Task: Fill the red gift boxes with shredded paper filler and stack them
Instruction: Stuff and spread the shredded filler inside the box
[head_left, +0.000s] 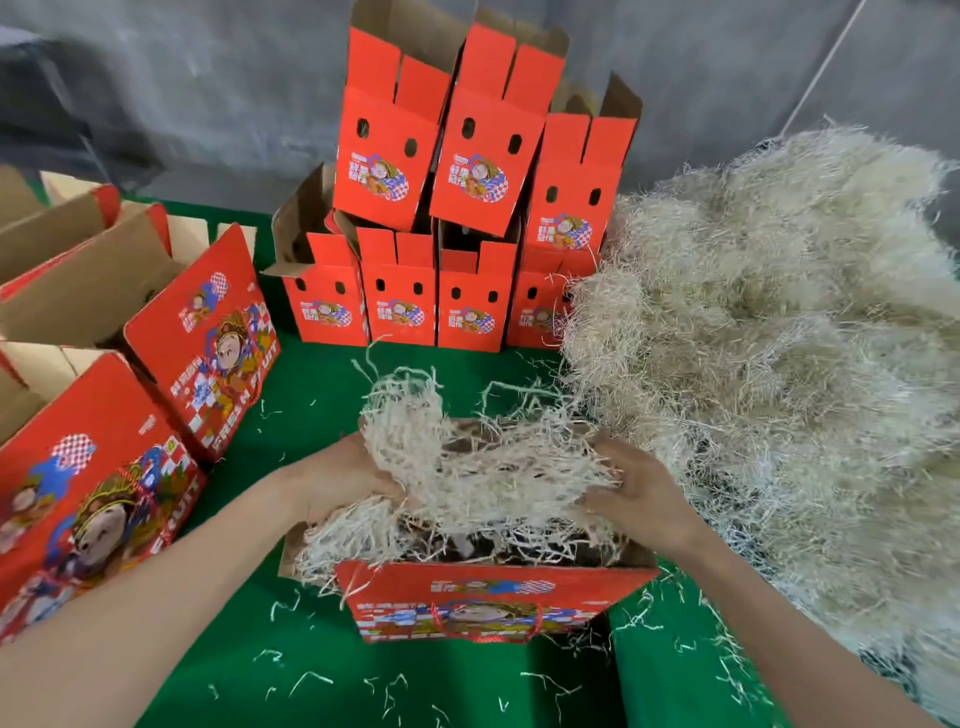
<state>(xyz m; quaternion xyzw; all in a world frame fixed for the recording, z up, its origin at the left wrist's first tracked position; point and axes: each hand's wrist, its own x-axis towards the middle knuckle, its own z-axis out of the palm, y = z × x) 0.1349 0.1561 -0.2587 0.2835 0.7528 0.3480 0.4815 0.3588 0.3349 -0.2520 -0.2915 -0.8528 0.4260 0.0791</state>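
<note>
Green table (311, 374) spreading across the lower and middle ground; behind it a plain grey wall (208, 93), slightly blurred; at upper right a thin white cord (823, 70) slanting across that wall; at upper left a dark blurred shape (47, 93), unidentifiable

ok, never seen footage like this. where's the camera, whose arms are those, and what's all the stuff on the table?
There is no robot here. A person works with bare hands, and the single camera sits on their head looking forward and down, so the arms come in from the bottom edge. The left hand and right hand hold a clump of shredded paper between them, over an open red gift box that already has some filler inside. On the green surface there is a big heap of filler at right, a stack of upright red boxes at the back, and more open red boxes at left. Loose shreds lie scattered around.
</note>
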